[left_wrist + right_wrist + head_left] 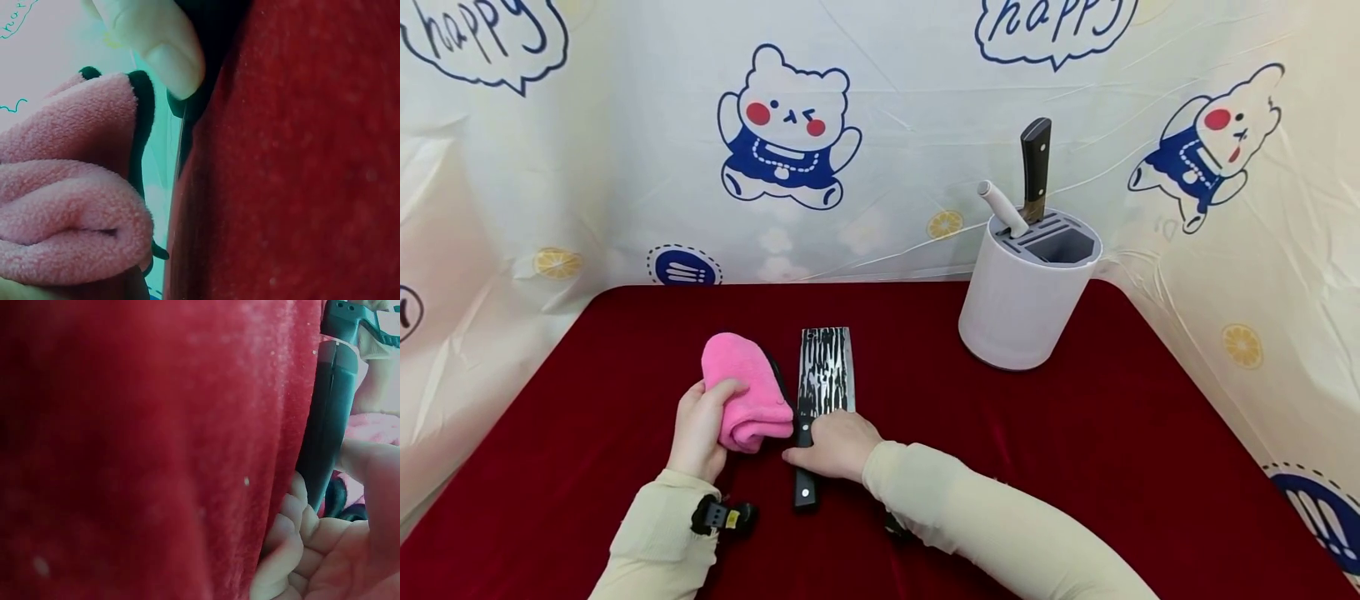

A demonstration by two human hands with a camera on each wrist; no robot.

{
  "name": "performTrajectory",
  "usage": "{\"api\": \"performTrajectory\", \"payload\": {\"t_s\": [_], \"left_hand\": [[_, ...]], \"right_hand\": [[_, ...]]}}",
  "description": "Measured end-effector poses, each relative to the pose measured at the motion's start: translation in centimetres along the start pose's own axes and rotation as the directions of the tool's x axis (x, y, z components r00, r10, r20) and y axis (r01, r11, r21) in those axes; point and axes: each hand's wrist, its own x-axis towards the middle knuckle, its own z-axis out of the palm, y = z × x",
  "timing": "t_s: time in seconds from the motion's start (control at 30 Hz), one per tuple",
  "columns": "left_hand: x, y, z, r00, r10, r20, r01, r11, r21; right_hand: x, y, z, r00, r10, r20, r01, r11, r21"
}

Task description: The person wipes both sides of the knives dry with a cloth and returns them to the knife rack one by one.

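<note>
In the head view a cleaver [826, 367] lies on the red cloth, its black-streaked blade pointing away from me. My right hand [842, 446] grips its black handle [805, 490] near the blade. Seen from the right wrist, the fingers [290, 528] curl along one side of the handle, with the thumb across from them. Just left of the cleaver, my left hand [698, 429] holds a folded pink cloth [745, 387], its thumb on top. Thick fuzzy folds and a black edging [142, 119] of this cloth fill the left part of the left wrist view.
A white knife block [1022, 308] stands at the back right of the red-covered table [587, 400]. It holds a black-handled knife [1035, 162] and a white-handled one [1002, 207]. Behind the table hangs a printed curtain [910, 167], also running along both sides.
</note>
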Motion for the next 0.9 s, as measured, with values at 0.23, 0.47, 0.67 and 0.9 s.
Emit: {"api": "performTrajectory", "payload": {"t_s": [0.23, 0.47, 0.67, 0.9], "left_hand": [[-0.3, -0.1, -0.3, 0.999, -0.025, 0.043, 0.024, 0.999, 0.027], [-0.4, 0.1, -0.3, 0.998, -0.036, 0.055, 0.034, 0.999, 0.033], [-0.6, 0.5, -0.3, 0.997, -0.028, 0.077, 0.024, 0.998, 0.05], [-1.0, 1.0, 0.3, 0.996, 0.015, 0.086, -0.02, 0.998, 0.064]], "right_hand": [[0.2, 0.7, -0.2, 1.0, 0.023, 0.011, -0.024, 0.989, 0.149], [-0.5, 1.8, -1.0, 0.996, 0.075, 0.053, -0.089, 0.93, 0.356], [-1.6, 3.2, -1.4, 0.994, 0.101, 0.036, -0.106, 0.879, 0.464], [-2.4, 4.8, -2.0, 0.994, 0.099, -0.041, -0.063, 0.845, 0.532]]}}
